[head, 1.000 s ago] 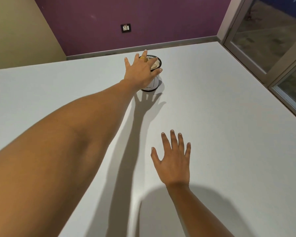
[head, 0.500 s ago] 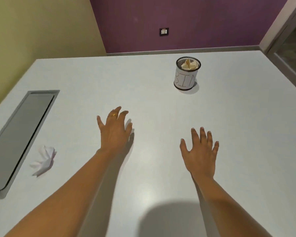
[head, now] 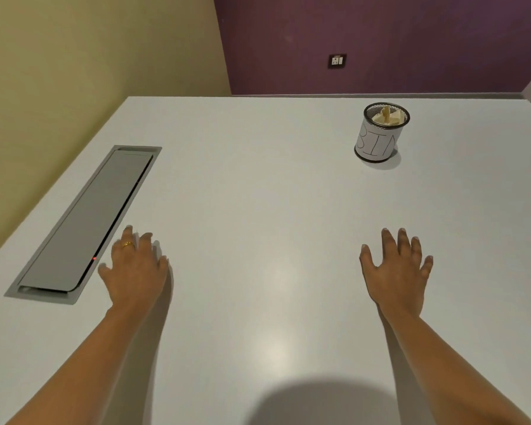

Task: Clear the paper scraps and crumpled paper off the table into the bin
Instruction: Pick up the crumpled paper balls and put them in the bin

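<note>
The bin [head: 377, 142] is a small mesh cup wrapped in white paper marked "BIN", upright at the far right of the white table [head: 258, 179]. Yellowish paper scraps [head: 385, 116] lie inside it. My left hand [head: 135, 268] is palm down with fingers spread, right beside the grey floor-box lid. It covers the white crumpled paper, of which only a sliver [head: 137, 239] shows between the fingers. My right hand [head: 396, 271] hovers open and flat over bare table, well in front of the bin and holding nothing.
A long grey recessed cable hatch [head: 83, 222] sits in the table's left side, touching distance from my left hand. The table's left edge runs along a yellow wall. A purple wall with a socket [head: 337, 60] stands behind the far edge.
My left hand pulled back from the bin and swung left onto the crumpled paper by the hatch, hiding it. The view turned left. The right hand stayed spread.
</note>
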Demonstrator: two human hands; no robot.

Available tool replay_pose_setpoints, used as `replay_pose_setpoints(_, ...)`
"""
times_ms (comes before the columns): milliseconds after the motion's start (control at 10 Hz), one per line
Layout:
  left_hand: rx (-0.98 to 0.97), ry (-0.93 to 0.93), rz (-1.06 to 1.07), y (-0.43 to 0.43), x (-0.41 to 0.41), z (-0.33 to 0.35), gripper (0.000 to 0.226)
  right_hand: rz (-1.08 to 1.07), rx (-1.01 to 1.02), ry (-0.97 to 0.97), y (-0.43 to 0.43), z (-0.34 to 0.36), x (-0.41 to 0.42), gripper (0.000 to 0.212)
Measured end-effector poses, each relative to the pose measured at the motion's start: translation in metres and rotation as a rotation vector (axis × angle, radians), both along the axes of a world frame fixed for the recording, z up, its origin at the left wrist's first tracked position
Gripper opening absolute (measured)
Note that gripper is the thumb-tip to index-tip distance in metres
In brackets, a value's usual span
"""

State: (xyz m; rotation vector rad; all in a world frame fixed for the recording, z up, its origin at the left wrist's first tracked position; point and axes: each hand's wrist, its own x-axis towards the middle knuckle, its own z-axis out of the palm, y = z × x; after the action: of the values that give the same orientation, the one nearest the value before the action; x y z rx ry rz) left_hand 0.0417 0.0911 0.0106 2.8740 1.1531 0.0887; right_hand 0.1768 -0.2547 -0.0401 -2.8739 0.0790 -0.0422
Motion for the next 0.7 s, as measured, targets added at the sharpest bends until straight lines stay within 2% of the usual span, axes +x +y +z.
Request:
replay_pose_setpoints(200,-0.12,-0.094,-0.019,-0.004,-0.002,-0.009,0.028,0.002,0.01,-0.002,0.0,-0.001,0.0,0.06)
replay_pose_setpoints(400,-0.232,-0.31,-0.212,-0.033,0.027,-0.01,0.015,0.002,0.005,-0.01,0.0,-0.003,0.001,0.06)
replay_pose_setpoints(500,-0.368,-0.391,-0.394,-0.066,0.051,-0.006,0.017,0.0,0.02,-0.016,-0.001,-0.003,0.001,0.062)
replay_pose_setpoints(600,-0.556,-0.445,-0.484,-0.104,0.077,-0.002,0.028,0.009,0.058,-0.036,-0.001,-0.003,0.001,0.068)
replay_pose_setpoints(700,-0.777,-0.416,-0.517,-0.142,0.104,0.0,0.03,0.077,0.1,-0.098,0.001,-0.001,0.001,0.076)
